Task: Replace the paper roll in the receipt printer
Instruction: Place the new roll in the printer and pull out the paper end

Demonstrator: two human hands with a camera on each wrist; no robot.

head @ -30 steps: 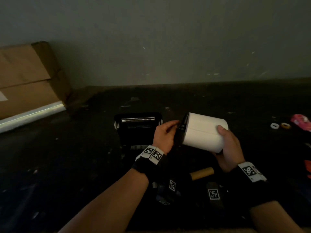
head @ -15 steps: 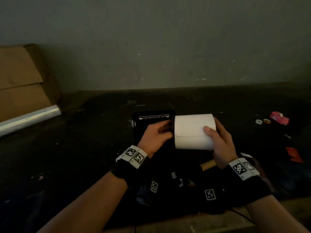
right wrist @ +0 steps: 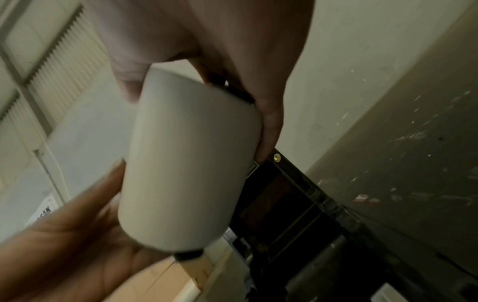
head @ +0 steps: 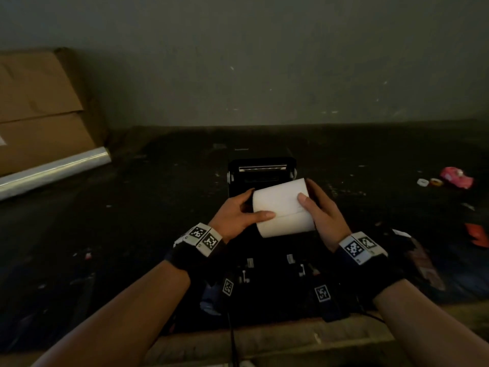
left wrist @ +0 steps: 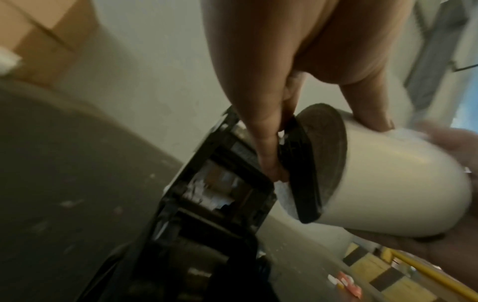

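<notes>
Both hands hold a white paper roll (head: 283, 207) lying sideways just above and in front of the black receipt printer (head: 262, 168), whose lid stands open. My left hand (head: 247, 209) grips the roll's left end, thumb across the front. In the left wrist view its fingers (left wrist: 266, 132) press a black end piece (left wrist: 302, 173) against the roll (left wrist: 388, 183). My right hand (head: 315, 202) grips the right end, thumb on top. The right wrist view shows the roll (right wrist: 189, 167) over the printer's open bay (right wrist: 284, 214).
A cardboard box (head: 39, 109) and a shiny film roll (head: 53, 168) lie at the far left by the wall. A pink toy (head: 456, 177), small rings (head: 428, 182) and a red scrap (head: 477, 234) sit at the right. The table's front edge (head: 264, 340) is near me.
The roll has moved from the printer's right side to in front of its open bay. My left thumb now lies across the roll's front.
</notes>
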